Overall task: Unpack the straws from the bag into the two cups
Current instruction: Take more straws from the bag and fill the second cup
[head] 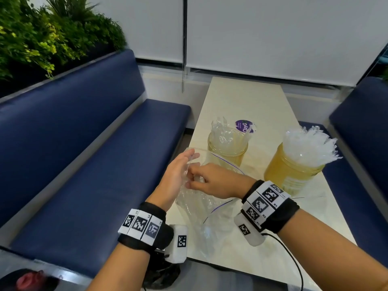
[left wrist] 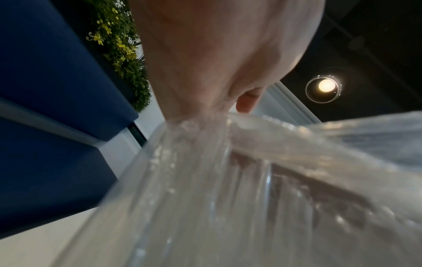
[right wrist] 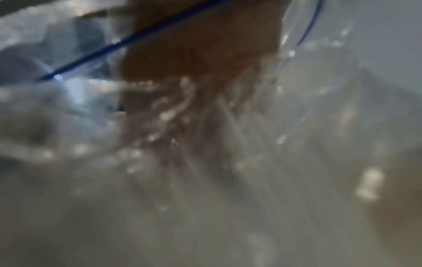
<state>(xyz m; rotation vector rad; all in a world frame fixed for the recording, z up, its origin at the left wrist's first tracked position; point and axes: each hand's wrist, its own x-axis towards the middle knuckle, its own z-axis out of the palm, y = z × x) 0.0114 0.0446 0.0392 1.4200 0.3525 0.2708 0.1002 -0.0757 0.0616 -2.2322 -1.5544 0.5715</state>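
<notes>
Landmark: we take the table [head: 247, 97], a pale narrow top between two benches, as our reference for every place below.
Left bench: we see a blue padded bench [head: 88, 156] along the table's left side, with green plants [head: 42, 36] behind its backrest.
Left hand: we see the left hand [head: 178, 175] at the table's near left edge, fingers straight and spread, palm turned toward the bag and lying flat against its left side. Our left wrist view shows the palm [left wrist: 205, 54] above clear film.
Bag: we see the clear zip bag [head: 201, 206] on the near part of the table between the two hands, its mouth with a thin blue seal line open toward the cups. Wrapped straws [head: 189, 198] still lie inside it.
Right hand: we see the right hand [head: 212, 181] reaching into the bag's mouth, fingers curled; they appear to pinch wrapped straws. Our right wrist view is blurred and shows only film and the blue seal line [right wrist: 137, 39].
Left cup: we see a yellowish clear cup [head: 227, 150] just beyond the bag, at mid-table, partly filled with wrapped straws standing upright.
Label: we see a round purple label [head: 244, 126] just behind the left cup.
Right cup: we see a second yellowish cup [head: 291, 171] toward the table's right edge, packed with wrapped straws that stick up above its rim.
Right bench: we see another blue bench [head: 361, 127] on the table's right side.
</notes>
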